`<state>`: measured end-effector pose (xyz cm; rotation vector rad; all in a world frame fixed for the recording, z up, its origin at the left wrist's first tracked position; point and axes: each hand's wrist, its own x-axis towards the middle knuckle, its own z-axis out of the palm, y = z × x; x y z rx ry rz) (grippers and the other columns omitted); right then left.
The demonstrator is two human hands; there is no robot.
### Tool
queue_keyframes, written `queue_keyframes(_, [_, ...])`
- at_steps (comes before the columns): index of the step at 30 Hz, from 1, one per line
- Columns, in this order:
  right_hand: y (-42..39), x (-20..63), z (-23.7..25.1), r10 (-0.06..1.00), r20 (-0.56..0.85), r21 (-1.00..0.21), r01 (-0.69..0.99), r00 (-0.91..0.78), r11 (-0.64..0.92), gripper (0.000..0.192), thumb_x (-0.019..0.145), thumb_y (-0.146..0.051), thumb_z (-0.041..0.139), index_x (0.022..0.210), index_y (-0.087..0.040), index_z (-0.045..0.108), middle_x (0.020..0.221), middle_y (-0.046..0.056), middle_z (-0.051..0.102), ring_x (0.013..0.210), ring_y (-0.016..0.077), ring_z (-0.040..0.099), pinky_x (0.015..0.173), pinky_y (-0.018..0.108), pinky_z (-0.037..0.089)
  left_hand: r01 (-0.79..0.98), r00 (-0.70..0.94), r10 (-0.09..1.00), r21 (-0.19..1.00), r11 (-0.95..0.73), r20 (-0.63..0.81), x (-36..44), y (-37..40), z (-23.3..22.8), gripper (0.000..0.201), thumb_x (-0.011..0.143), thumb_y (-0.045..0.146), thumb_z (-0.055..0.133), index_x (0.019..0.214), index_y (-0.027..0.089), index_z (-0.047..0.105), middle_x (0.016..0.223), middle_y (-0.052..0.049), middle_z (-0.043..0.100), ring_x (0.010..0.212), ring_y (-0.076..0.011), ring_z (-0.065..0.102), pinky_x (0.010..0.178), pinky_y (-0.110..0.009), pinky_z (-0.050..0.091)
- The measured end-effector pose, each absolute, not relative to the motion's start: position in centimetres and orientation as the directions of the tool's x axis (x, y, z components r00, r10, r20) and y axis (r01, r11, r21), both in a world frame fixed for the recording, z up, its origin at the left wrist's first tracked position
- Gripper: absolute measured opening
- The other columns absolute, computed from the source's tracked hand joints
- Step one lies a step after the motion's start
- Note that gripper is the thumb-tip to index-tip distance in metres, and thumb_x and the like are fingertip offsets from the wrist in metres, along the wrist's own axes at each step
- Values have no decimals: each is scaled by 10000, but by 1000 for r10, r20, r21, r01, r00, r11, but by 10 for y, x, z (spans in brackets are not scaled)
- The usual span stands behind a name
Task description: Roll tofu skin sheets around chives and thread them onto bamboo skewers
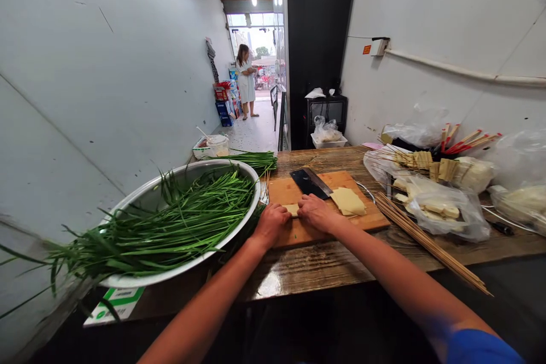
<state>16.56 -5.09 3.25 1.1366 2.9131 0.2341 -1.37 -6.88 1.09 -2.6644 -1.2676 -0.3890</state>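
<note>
My left hand [275,220] and my right hand [316,211] meet over a wooden cutting board [281,186], fingers curled down. Between them shows a pale yellow tofu sheet [292,210], which looks folded or rolled into a strip; both hands grip its ends. Whether anything lies inside it is hidden. Just beyond my right hand a cleaver [307,182] with a dark blade rests flat on the board. A small stack of square tofu sheets [348,201] lies to the right of it.
A large metal basin [251,169] heaped with garlic chives [187,222] stands at left. Bamboo skewers [430,242] lie at right, near plastic bags of tofu pieces [443,207] and skewered rolls [416,159]. A person [246,79] stands far back by the doorway.
</note>
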Motion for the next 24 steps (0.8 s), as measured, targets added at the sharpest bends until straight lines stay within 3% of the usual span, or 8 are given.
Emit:
queue_keyframes(7, [-58,168,24,645,154,137,663,-748,736,244,908,-233,401,1009,-167,614,940,90,584,901,186,466,771,319,337,735,633,753,167,-657,180,-15,-46,24,236,824,142,491,705,159,694,712,-41,652,678,-136,536,654,-254,368])
queue_keyframes(9, [-57,169,25,643,132,119,656,-754,745,246,905,-222,403,1009,-169,619,931,89,587,901,183,467,773,315,336,751,619,767,160,-641,168,-14,-46,26,226,825,154,502,706,157,695,716,-44,644,689,-140,536,654,-252,374])
queue_keyframes(16, [-38,163,35,637,49,61,639,-769,767,222,869,-208,460,884,-166,677,883,82,621,889,183,498,753,297,317,793,596,756,-55,-606,271,-8,-65,13,188,861,179,469,856,138,652,789,-74,615,803,-184,508,738,-306,393])
queue_keyframes(20, [-34,163,37,654,26,58,654,-756,754,221,860,-196,465,822,-154,679,870,79,627,858,173,515,719,281,320,776,608,753,8,-630,252,-12,-59,12,220,871,181,448,838,154,664,770,-66,618,789,-172,506,735,-295,394])
queue_keyframes(24, [-40,168,35,649,116,72,658,-752,749,240,891,-231,428,891,-158,657,907,82,614,891,171,500,739,282,326,748,634,745,80,-659,207,-16,-44,17,226,841,153,474,782,164,691,702,-48,619,730,-156,503,688,-268,377])
